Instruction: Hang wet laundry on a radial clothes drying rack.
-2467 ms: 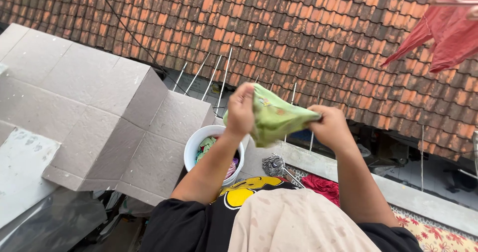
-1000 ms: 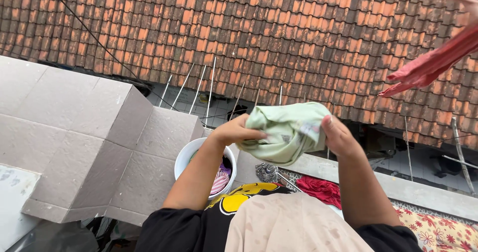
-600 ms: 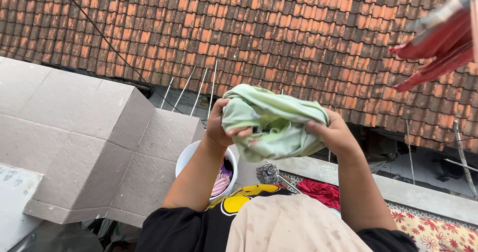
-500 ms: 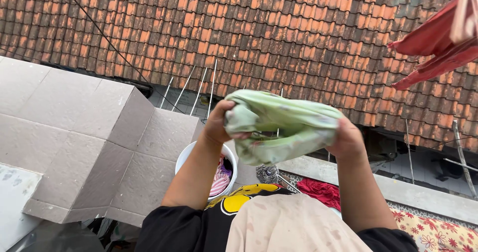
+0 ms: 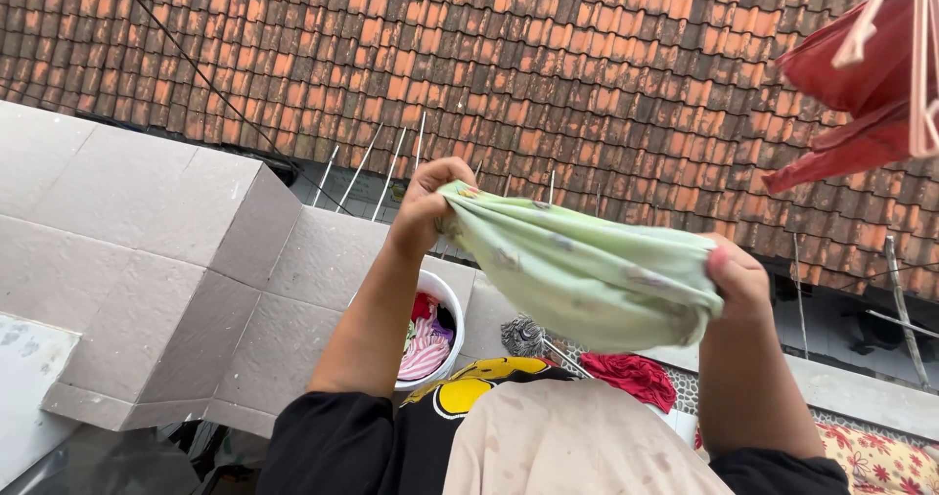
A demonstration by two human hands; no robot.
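I hold a light green cloth (image 5: 577, 275) with small printed patterns, stretched between both hands at chest height. My left hand (image 5: 425, 202) grips its upper left corner, raised. My right hand (image 5: 738, 280) grips the lower right end, fingers curled into the fabric. The cloth sags in a band between them. Below my left forearm stands a white bucket (image 5: 452, 309) with several coloured clothes inside.
A grey tiled stepped wall (image 5: 186, 260) is at the left. An orange tiled roof (image 5: 548, 65) fills the background beyond the ledge. Red cloth (image 5: 851, 84) hangs on a rack at the top right. A red garment (image 5: 631, 373) and a mop head (image 5: 523, 337) lie by the ledge.
The bunched green cloth has been pulled out wide. My left hand rose and my right hand moved right and down, spreading the fabric between them.
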